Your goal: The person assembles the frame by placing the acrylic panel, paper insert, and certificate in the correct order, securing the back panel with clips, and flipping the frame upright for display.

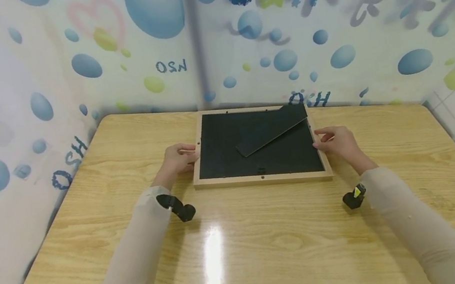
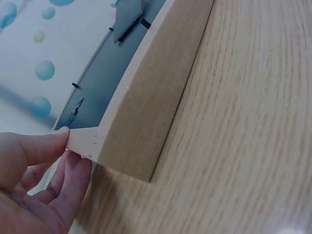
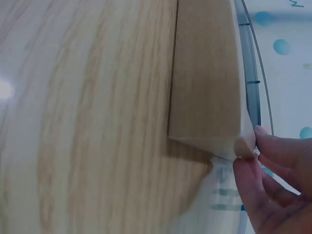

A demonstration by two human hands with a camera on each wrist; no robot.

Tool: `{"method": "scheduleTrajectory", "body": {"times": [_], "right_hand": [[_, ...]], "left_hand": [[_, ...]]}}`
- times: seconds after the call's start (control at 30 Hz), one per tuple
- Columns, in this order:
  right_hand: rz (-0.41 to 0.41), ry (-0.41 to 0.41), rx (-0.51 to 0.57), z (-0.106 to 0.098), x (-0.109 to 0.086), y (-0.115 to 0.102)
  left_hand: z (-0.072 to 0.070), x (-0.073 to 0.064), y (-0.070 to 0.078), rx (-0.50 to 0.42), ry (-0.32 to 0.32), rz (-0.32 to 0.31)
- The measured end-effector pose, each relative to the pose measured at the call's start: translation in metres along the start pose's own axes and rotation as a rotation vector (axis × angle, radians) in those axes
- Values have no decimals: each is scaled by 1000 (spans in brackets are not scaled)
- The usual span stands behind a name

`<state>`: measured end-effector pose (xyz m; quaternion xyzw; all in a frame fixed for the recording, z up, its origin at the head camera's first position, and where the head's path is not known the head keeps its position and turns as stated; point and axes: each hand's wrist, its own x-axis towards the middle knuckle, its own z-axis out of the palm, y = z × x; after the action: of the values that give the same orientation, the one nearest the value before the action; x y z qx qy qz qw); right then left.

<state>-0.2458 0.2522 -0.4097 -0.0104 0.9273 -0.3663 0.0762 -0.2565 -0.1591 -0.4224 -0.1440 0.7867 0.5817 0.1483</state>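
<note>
A wooden picture frame (image 1: 234,180) lies on the table with its black backing board (image 1: 219,136) facing up. A black easel leg (image 1: 273,129) slants across the board toward the far right corner. My left hand (image 1: 177,159) holds the frame's left side; in the left wrist view its thumb (image 2: 44,147) is on top and the fingers are bent against the outer side. At the right side, my right hand (image 1: 339,141) pinches the frame's edge between thumb and fingers, seen close up in the right wrist view. Small dark turn tabs (image 2: 145,23) line the inner rim.
The wood-grain table (image 1: 273,245) runs up to white walls (image 1: 210,43) printed with blue drops and letters, close behind the frame. A black wrist camera (image 1: 184,212) is strapped on the left wrist, another camera (image 1: 354,196) on the right. Light glares off the tabletop.
</note>
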Motion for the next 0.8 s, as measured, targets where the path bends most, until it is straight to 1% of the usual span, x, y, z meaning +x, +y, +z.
{"method": "scheduleTrajectory", "body": {"times": [0.07,0.2,0.4,0.47,0.63,0.8], "right_hand": [[13,-8,15,-1,-2,0],[7,-8,14,-1,-7,1],[-30,17,-14,-1,-24,6],[-36,23,-16,-2,-31,7],[-50,29,-11,-1,-47,11],[-77,41,-35,3,-63,15]], "left_hand": [[0,-1,-1,0,-3,5],[0,-7,-4,21,-25,19],[0,-20,-8,107,-64,58],[1,-25,-8,122,-72,63],[4,-38,-11,113,-92,59],[4,-52,-15,127,-114,81]]}}
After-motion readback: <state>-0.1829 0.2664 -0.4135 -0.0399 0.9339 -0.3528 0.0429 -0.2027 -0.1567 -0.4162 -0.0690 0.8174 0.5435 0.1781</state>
